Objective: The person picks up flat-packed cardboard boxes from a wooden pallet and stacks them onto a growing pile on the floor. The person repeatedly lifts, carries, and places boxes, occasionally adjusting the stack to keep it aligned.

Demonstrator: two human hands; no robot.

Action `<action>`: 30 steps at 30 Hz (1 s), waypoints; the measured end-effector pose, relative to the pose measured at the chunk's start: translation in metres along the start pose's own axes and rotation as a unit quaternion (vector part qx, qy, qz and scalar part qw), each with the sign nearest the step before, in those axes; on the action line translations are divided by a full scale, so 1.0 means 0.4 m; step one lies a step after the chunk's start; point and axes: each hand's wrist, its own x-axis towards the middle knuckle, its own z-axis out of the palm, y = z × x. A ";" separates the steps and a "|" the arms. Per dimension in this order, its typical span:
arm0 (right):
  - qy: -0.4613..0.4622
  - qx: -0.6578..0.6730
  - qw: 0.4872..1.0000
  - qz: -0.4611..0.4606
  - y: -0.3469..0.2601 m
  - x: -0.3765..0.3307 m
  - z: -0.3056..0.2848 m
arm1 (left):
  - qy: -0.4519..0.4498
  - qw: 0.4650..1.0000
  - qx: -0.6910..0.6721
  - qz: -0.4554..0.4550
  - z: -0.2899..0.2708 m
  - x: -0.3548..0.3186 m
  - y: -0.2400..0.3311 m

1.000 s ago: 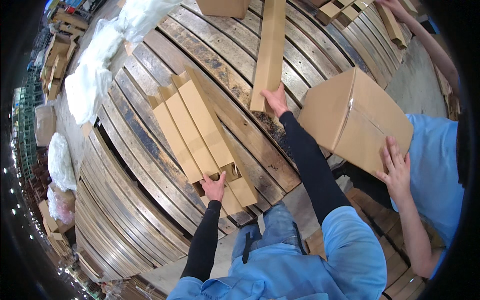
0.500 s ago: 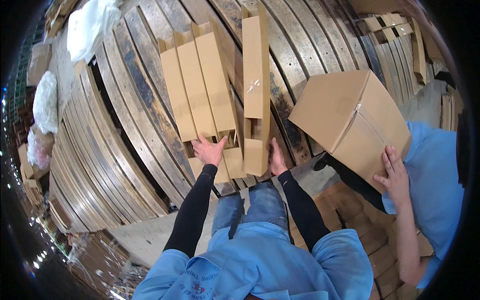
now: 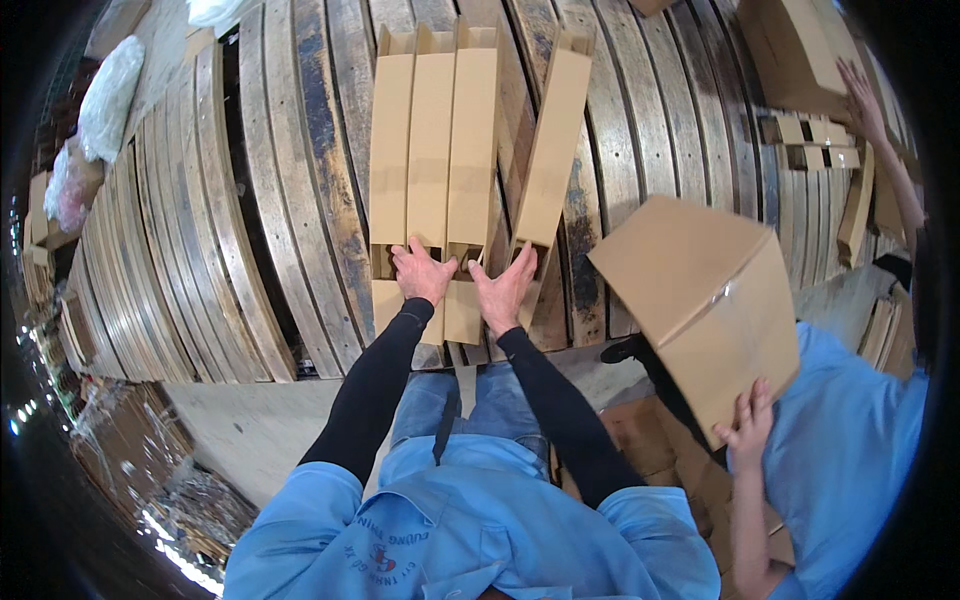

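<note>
Three long, narrow cardboard boxes (image 3: 428, 150) lie side by side on the slatted wood, with cut-out openings near their near ends. A fourth long cardboard box (image 3: 556, 140) lies to their right, slanted so that its far end leans away from them. My left hand (image 3: 421, 272) rests on the middle box by its opening, fingers spread. Over the near ends of the third and fourth boxes is my right hand (image 3: 503, 288), thumb and fingers apart; its fingertips touch the fourth box near its opening. The palms' undersides are hidden.
At right a co-worker's hand (image 3: 750, 425) holds a large cardboard carton (image 3: 690, 290). Another person's hand (image 3: 862, 100) touches a carton (image 3: 795, 55) at the far right. Slatted wooden pallets (image 3: 290, 180) form the work surface. Plastic-wrapped bundles (image 3: 110, 98) lie at far left.
My right hand has moved from the fourth box's right side to over its near end. That box now slants against the row. The view has shifted; another person's hand appears at far right.
</note>
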 end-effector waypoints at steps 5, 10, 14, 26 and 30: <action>-0.086 0.000 0.994 0.068 -0.022 -0.029 0.036 | -0.019 1.000 -0.022 0.005 0.000 0.008 -0.018; -0.156 0.001 0.988 0.006 -0.002 -0.081 -0.019 | -0.013 0.997 -0.075 0.003 -0.011 -0.067 -0.060; -0.176 -0.061 0.978 -0.096 -0.028 -0.149 -0.067 | 0.074 0.993 -0.088 -0.010 -0.037 -0.157 -0.094; -0.407 -0.164 0.822 -0.362 -0.199 -0.583 -0.006 | 0.144 0.956 -0.205 -0.154 -0.237 -0.493 -0.571; -0.414 -0.204 0.751 -0.473 -0.262 -0.813 0.084 | 0.195 0.905 -0.278 -0.257 -0.272 -0.672 -0.787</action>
